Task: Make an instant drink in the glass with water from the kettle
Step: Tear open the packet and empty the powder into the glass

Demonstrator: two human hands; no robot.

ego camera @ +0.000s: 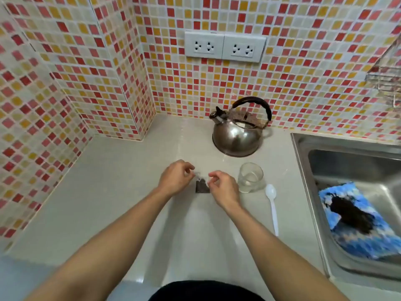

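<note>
Pale counter (121, 192) under mosaic tiles: the kettle (237, 135) is standing at the back, the glass (250, 178) just right of the hands. Both hands are pinching the top of a small dark sachet (202, 186), left hand (174, 178) and right hand (222, 187) with fingertips narrowed on its upper edge, seemingly tearing it. The glass is lying nearer the right hand, a spoon (272, 206) beside it.
</note>
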